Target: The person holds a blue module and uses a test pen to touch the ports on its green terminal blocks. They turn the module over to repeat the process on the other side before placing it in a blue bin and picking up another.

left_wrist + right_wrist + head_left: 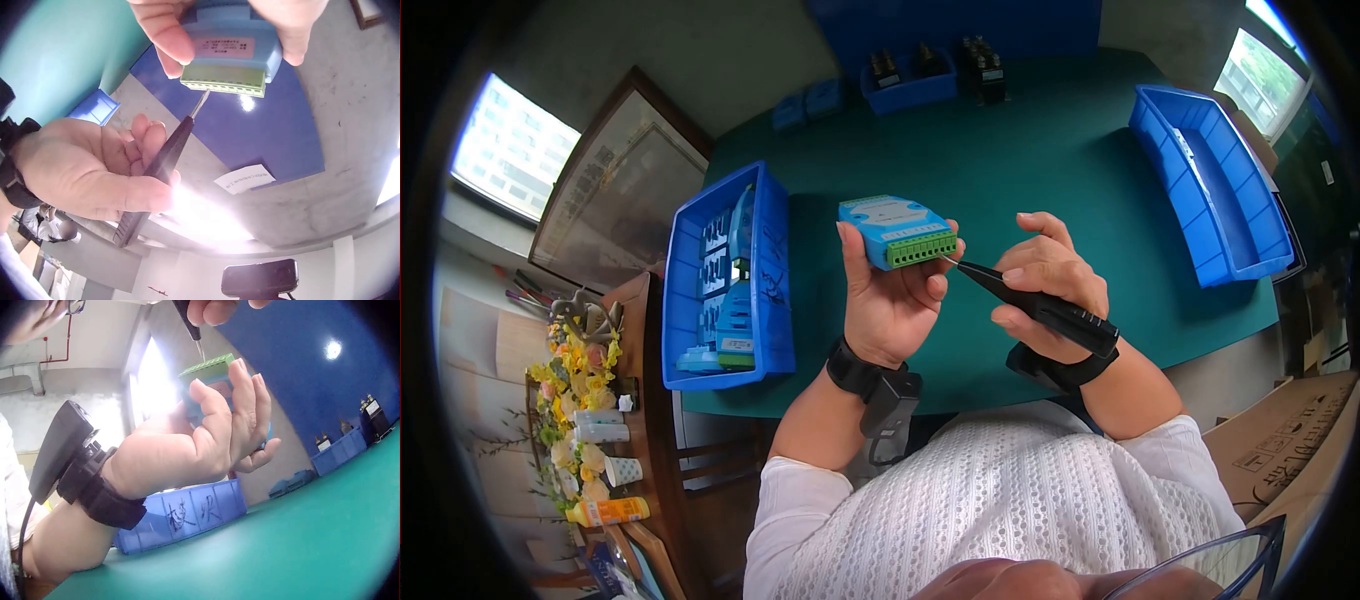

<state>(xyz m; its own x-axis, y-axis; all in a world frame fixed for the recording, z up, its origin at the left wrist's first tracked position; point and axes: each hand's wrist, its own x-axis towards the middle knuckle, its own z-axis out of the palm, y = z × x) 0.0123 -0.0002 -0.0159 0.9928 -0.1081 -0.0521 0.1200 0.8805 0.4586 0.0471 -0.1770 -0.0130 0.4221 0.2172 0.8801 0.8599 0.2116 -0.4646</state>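
Observation:
In the head view my left hand [892, 318] holds a blue electronic module [878, 218] above the table, fingers and thumb around its sides. A green terminal block [922, 248] with a row of openings runs along the module's near edge. My right hand [1065, 285] grips a black-handled screwdriver [1055, 315], pointed left at that block. From the left wrist view, the screwdriver's thin metal tip [201, 103] stands right at the row of openings. The right wrist view has the left hand [206, 431] under the module, covering much of its body.
A blue bin [775, 290] of similar modules stands at the left of the green table [1020, 150]. Another blue bin [1235, 225] is at the right. At the back are a small blue bin [915, 95] and black parts [990, 80]. Flowers [565, 400] sit off to the left.

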